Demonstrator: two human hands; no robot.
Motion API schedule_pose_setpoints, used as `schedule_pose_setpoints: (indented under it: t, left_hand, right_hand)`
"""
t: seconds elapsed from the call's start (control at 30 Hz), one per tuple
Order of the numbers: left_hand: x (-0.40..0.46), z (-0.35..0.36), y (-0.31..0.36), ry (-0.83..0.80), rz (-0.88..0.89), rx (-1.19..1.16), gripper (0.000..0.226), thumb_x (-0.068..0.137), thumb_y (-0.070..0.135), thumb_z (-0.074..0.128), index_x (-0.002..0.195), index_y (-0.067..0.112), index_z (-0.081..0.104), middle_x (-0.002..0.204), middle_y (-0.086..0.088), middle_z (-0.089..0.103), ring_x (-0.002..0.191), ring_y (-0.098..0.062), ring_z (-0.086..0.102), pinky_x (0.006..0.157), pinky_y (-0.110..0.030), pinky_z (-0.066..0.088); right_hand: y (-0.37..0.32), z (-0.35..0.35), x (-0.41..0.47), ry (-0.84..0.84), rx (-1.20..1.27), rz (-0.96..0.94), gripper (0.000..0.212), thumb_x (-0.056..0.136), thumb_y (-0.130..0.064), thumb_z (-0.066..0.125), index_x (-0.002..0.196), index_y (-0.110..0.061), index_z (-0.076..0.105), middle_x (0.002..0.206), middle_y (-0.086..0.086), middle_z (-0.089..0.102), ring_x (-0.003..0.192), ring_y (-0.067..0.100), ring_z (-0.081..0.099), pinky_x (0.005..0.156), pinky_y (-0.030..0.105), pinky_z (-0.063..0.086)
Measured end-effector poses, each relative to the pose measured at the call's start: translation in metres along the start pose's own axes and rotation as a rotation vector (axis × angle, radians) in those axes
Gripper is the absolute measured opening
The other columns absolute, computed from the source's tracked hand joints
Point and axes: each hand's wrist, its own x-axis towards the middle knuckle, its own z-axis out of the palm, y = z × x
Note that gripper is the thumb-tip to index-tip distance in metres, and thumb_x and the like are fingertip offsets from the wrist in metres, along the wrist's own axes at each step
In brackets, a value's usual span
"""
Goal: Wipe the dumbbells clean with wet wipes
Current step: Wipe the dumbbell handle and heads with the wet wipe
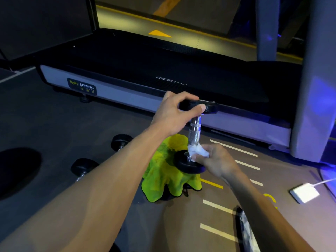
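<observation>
We hold the dumbbell [195,131] upright, near centre frame. The left hand [174,113] grips the upper black plate [207,106], fingers curled over its top and thumb clamped on its rim; we judge this grip serves to steady the bar vertically so the shaft is free all round. The right hand [214,160], at 5 o'clock from the left, pinches a crumpled white wet wipe [198,150] against the bottom of the chrome handle [195,128], right where it meets the lower plate [189,165]. That joint is a likely dirt trap, which would explain working the wipe into it. The lower plate appears to rest on a lime-green cloth [163,171] draped over some low support we cannot identify; the cloth probably cushions the plate and catches drips. At 9 o'clock from the cloth, two more dumbbells [101,155] lie on the dark floor, apparently awaiting or done with wiping; we cannot tell which. A treadmill [127,73] spans 12 o'clock. A white adapter with cable [304,192] lies at 4 o'clock. Step judged: mid-wipe, handle base.
</observation>
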Motion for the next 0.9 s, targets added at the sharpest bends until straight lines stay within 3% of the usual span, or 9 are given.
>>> schedule_pose_setpoints:
  t: [0.1,0.23,0.37,0.53,0.67,0.77,0.83,0.9]
  left_hand:
    - [-0.001,-0.002,-0.001,0.000,0.013,0.019,0.026,0.089,0.043,0.081,0.114,0.039,0.074,0.102,0.010,0.042,0.089,0.003,0.050,0.072,0.003,0.036]
    - [-0.002,0.000,0.000,-0.021,0.005,0.016,0.026,0.090,0.046,0.079,0.114,0.043,0.072,0.104,0.013,0.042,0.092,0.006,0.049,0.075,0.004,0.035]
    - [-0.002,-0.002,-0.002,-0.028,0.009,0.029,0.028,0.091,0.047,0.078,0.117,0.042,0.072,0.104,0.014,0.041,0.093,0.006,0.048,0.075,0.003,0.035]
    - [-0.003,-0.004,-0.006,-0.041,0.015,0.018,0.028,0.092,0.048,0.076,0.119,0.042,0.071,0.106,0.015,0.041,0.096,0.006,0.048,0.076,0.004,0.033]
    - [-0.003,-0.004,-0.012,-0.027,0.015,0.010,0.026,0.096,0.047,0.072,0.121,0.040,0.069,0.111,0.011,0.045,0.099,0.008,0.049,0.082,0.000,0.035]
    - [-0.001,-0.009,-0.016,-0.039,-0.017,0.001,0.026,0.099,0.046,0.067,0.124,0.040,0.066,0.116,0.009,0.048,0.101,0.007,0.051,0.085,-0.006,0.037]
    - [0.000,-0.012,-0.017,-0.050,-0.049,-0.014,0.022,0.102,0.043,0.064,0.123,0.039,0.065,0.118,0.008,0.051,0.100,0.008,0.052,0.084,-0.010,0.037]
    - [0.000,-0.015,-0.016,-0.061,-0.074,-0.027,0.017,0.103,0.040,0.061,0.120,0.040,0.064,0.121,0.007,0.056,0.101,0.005,0.054,0.085,-0.014,0.040]
  right_hand:
    - [-0.013,0.003,-0.008,0.183,-0.175,-0.017,0.024,0.087,-0.041,0.078,0.072,-0.022,0.074,0.055,-0.002,0.056,0.056,0.019,0.050,0.052,0.032,0.035]
    - [-0.027,0.010,-0.008,0.263,-0.133,-0.056,0.031,0.088,-0.050,0.074,0.076,-0.021,0.073,0.068,0.004,0.070,0.074,0.033,0.063,0.066,0.041,0.050]
    - [-0.040,0.011,0.000,0.341,-0.105,-0.111,0.038,0.099,-0.051,0.061,0.079,-0.018,0.064,0.081,0.014,0.071,0.084,0.042,0.060,0.071,0.043,0.046]
    - [-0.049,0.011,0.013,0.395,0.232,-0.181,0.041,0.111,-0.044,0.042,0.087,-0.020,0.066,0.072,-0.002,0.066,0.071,0.020,0.059,0.066,0.038,0.041]
    - [-0.040,0.020,0.014,0.276,0.363,-0.124,0.048,0.112,-0.049,0.031,0.090,-0.029,0.069,0.079,-0.012,0.072,0.079,0.003,0.064,0.073,0.027,0.045]
    - [-0.025,0.023,0.010,0.122,0.262,-0.138,0.049,0.113,-0.048,0.028,0.093,-0.030,0.069,0.087,-0.014,0.072,0.082,-0.012,0.062,0.077,0.011,0.043]
    - [-0.011,0.027,0.008,0.027,0.181,-0.174,0.051,0.111,-0.054,0.027,0.101,-0.029,0.070,0.094,-0.010,0.074,0.090,-0.008,0.064,0.086,0.022,0.045]
    - [0.004,0.031,0.003,-0.041,0.099,-0.205,0.054,0.105,-0.065,0.027,0.112,-0.028,0.065,0.104,-0.007,0.072,0.101,0.009,0.065,0.096,0.037,0.047]
